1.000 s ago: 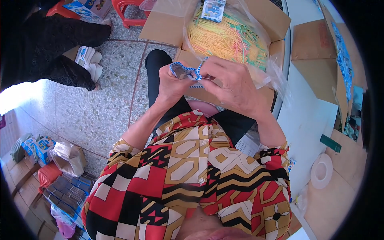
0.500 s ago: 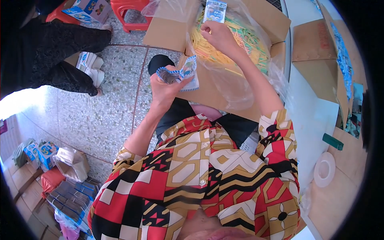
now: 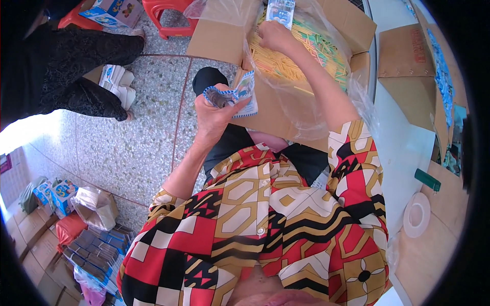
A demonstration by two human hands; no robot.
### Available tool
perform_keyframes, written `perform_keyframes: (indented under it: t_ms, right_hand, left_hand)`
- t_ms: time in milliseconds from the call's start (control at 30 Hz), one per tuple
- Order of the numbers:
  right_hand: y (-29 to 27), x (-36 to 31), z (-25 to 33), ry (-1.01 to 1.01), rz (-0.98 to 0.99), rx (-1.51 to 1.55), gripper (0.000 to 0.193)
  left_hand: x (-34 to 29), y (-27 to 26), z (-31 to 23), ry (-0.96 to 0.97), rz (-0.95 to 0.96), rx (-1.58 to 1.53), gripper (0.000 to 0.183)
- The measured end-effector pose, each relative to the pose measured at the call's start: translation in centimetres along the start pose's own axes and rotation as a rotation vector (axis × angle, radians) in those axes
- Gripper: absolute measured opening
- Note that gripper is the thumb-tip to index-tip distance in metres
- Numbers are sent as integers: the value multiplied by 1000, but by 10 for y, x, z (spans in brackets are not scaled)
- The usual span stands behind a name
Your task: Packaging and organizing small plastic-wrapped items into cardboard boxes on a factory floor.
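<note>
My left hand [image 3: 212,113] is wrapped round a small blue-and-white printed pouch [image 3: 247,101], whose mouth gapes between thumb and fingers. What the pouch contains is hard to make out. Ahead and to the right, an open cardboard box [image 3: 217,41] with a clear plastic liner [image 3: 298,115] holds a heap of thin yellow, green and pinkish sticks [image 3: 278,62]. My right hand [image 3: 278,38] is over the far left part of this heap with its fingers curled; anything in them is hidden. Just beyond these fingers, another blue-and-white packet [image 3: 280,13] lies on the sticks.
Another person's dark-clothed legs [image 3: 76,66] are at the left, near red plastic stools [image 3: 171,13]. On the right, a white surface [image 3: 403,158] bears a cardboard box [image 3: 406,76], a green object [image 3: 427,180] and a white ring [image 3: 416,214]. Boxes and bundles [image 3: 92,250] stand lower left.
My right hand has lowered a little toward the sticks, its fingers closer to the heap. The left hand still holds the pouch. The whole view has shifted slightly.
</note>
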State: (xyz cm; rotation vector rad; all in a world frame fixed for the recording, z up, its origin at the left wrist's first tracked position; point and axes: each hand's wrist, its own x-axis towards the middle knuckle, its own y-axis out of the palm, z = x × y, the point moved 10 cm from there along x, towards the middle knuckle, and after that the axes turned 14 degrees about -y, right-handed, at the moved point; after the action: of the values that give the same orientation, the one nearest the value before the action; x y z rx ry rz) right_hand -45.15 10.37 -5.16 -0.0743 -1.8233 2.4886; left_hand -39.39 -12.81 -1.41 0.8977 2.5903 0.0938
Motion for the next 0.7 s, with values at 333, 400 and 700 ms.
perform_keyframes:
  t_ms: [333,400,700]
  right_hand:
    - [-7,-5,12,-50,52,-83,21]
    - [9,10,32,-79,68,-62,22]
    - [-4,-10,15,34,51,-46,18]
  left_hand:
    - [3,15,3,-24,52,-7,16]
    - [0,2,4,-18,-1,3,16]
    - [2,10,2,-12,39,1,15]
